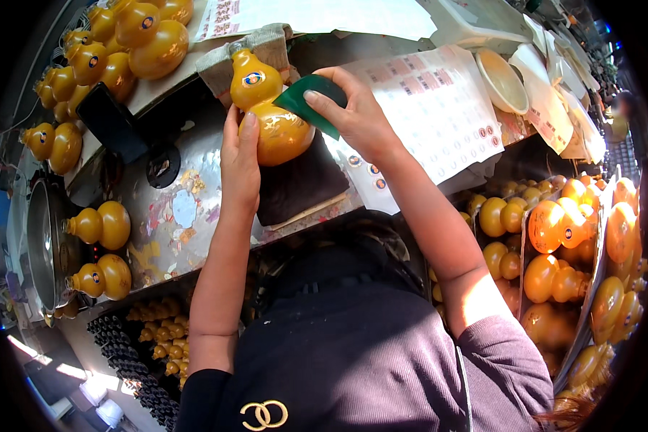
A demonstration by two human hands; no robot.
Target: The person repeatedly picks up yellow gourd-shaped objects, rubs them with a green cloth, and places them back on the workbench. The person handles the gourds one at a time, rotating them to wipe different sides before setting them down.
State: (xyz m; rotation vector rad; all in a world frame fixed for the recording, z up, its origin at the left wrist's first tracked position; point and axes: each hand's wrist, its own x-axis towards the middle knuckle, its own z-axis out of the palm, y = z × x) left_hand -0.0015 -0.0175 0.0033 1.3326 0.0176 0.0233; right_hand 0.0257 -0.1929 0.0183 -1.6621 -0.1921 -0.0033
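Note:
A glossy yellow-brown bottle gourd (286, 135) with a round sticker on its upper bulb leans on a folded grey cloth (214, 68), its neck pointing away from me. My left hand (241, 155) is closed along the gourd's left side, thumb and fingers against the waist and lower bulb. In my right hand (349, 111) is a flat green scraper (313, 101), pinched between thumb and fingers. The scraper's edge meets the gourd's right side near the waist. Under the gourd lies a dark cloth pad (302, 191).
Sticker sheets (439, 108) cover the right of the bench, beside a white oval bowl (502, 81). A phone on a stand (111, 122) is at left. More gourds stand at upper left (158, 50), left (102, 277), and in boxes at right (554, 227). A metal pan (49, 245) sits far left.

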